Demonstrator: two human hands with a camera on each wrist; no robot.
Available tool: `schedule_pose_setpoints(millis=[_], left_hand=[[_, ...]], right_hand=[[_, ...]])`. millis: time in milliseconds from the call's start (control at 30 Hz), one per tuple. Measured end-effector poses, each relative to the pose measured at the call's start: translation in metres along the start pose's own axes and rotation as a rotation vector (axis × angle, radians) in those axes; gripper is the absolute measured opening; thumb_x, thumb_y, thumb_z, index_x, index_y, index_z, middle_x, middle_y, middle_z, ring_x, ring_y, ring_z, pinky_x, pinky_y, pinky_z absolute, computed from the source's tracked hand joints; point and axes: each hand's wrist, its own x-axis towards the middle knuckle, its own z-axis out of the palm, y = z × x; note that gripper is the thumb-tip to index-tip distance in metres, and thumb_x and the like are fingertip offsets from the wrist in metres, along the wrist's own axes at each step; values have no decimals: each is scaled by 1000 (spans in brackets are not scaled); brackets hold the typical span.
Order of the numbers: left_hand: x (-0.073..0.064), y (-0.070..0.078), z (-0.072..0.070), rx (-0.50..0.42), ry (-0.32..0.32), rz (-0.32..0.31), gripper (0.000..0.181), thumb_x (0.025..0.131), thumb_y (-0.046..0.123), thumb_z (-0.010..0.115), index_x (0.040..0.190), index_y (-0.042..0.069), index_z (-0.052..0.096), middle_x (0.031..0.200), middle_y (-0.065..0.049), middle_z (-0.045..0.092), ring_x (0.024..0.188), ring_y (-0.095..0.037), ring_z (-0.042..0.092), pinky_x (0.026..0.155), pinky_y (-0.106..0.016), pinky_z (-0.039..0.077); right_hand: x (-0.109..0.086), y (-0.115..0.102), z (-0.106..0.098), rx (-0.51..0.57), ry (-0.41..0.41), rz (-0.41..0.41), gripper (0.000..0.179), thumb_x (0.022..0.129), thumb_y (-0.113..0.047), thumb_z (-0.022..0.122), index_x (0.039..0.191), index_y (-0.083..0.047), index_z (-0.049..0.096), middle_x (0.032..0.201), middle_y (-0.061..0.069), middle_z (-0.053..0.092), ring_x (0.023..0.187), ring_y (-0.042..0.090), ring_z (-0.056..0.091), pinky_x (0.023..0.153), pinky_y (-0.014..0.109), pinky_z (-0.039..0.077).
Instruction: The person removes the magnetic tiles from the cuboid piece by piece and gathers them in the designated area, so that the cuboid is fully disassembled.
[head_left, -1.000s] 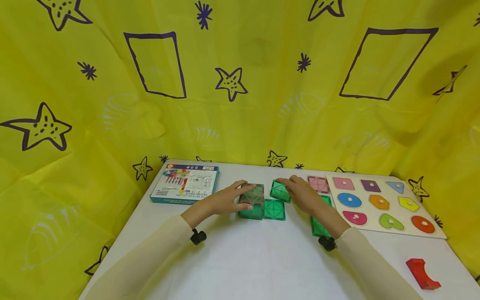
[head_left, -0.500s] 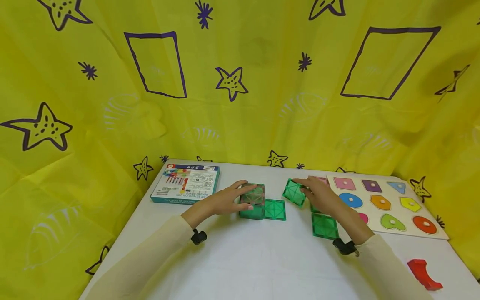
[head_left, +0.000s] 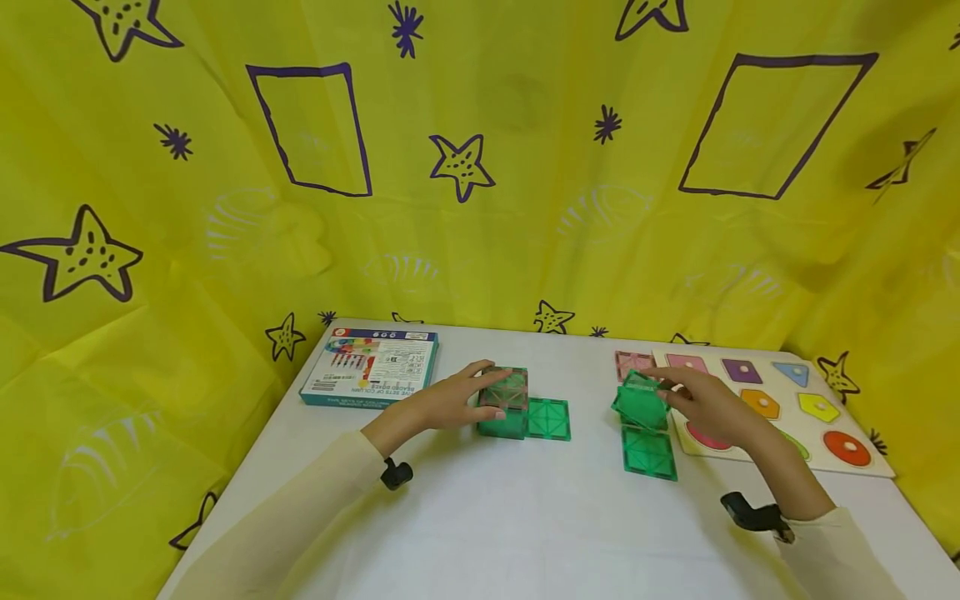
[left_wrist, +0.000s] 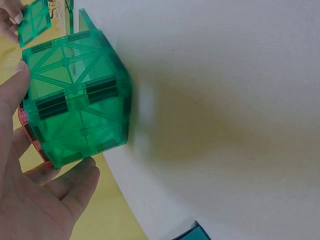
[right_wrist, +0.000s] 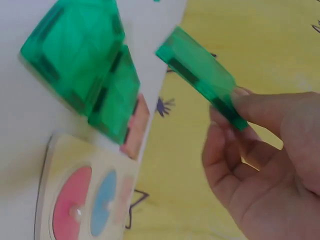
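A see-through cube [left_wrist: 80, 95] built of green magnetic tiles, with a pink tile [left_wrist: 34, 137] on one face, stands on the table. My left hand [head_left: 442, 402] grips it, thumb on one side and fingers on the other. Flat against the cube's right side lies a green tile [head_left: 550, 419]. My right hand [head_left: 705, 404] pinches another green tile [right_wrist: 200, 75] by its edge, tilted and raised. Beneath it, in the head view, lie green tiles [head_left: 649, 454], the upper one partly covered. Just beyond them is a pink tile [head_left: 632, 363].
A wooden shape puzzle board [head_left: 817, 446] with knobbed pieces lies at the right, near the tiles. At the back left lies a flat toy box [head_left: 367, 367]. A yellow patterned curtain [head_left: 480, 250] stands behind the white table [head_left: 480, 525].
My right hand has carried its green tile rightward, away from the cube, over the green tiles beside the puzzle board. My left hand has stayed on the cube.
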Motion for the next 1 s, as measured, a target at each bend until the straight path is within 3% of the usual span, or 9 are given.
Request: schedule_pose_setpoints(millis=[267,400,467,567,700,1000], left_hand=[[1,-1,1,-6,5,-7,74,105,53,61,169,33,28,176,-14,15,154,-42,37,118,-61,40],[1,-1,0,-5,4,-4,74,105,54,61,169,34,28,176,-14,15,154,-42,37,118,-61,40],[1,-2,0,-2,3,0,75,105,54,61,169,34,28,176,-14,15,153,-42,37,117,-61,40],[1,-2,1,2,5,4,75,105,54,61,169,34,28,176,-14,15,153,-42,38,117,-62,41],[1,-2,0,2,7,0,74,105,54,60,169,34,28,176,-14,15,153,-43,38,116,-62,41],[1,-2,1,4,7,-7,75,105,55,60,169,35,26,177,-13,14,153,-42,38,117,-61,41]], right_hand=[[-38,17,-26,38,-139,74,40,107,-6,60,146,4,58,114,15,68,86,18,63,70,28,57],[-55,33,-32,136,-259,61,39,109,-7,56,145,8,57,122,24,66,91,11,63,76,28,57],[-63,39,-34,177,-320,87,40,110,-10,55,145,8,56,131,29,63,96,7,61,78,27,56],[-72,46,-35,222,-375,137,40,110,-11,56,144,9,57,129,28,64,95,5,59,78,27,55],[-79,54,-34,224,-386,173,35,108,-7,55,140,8,60,115,14,63,89,8,58,77,26,55],[-83,69,-23,141,-320,219,33,106,-3,56,136,8,63,115,12,65,94,11,56,76,24,54]])
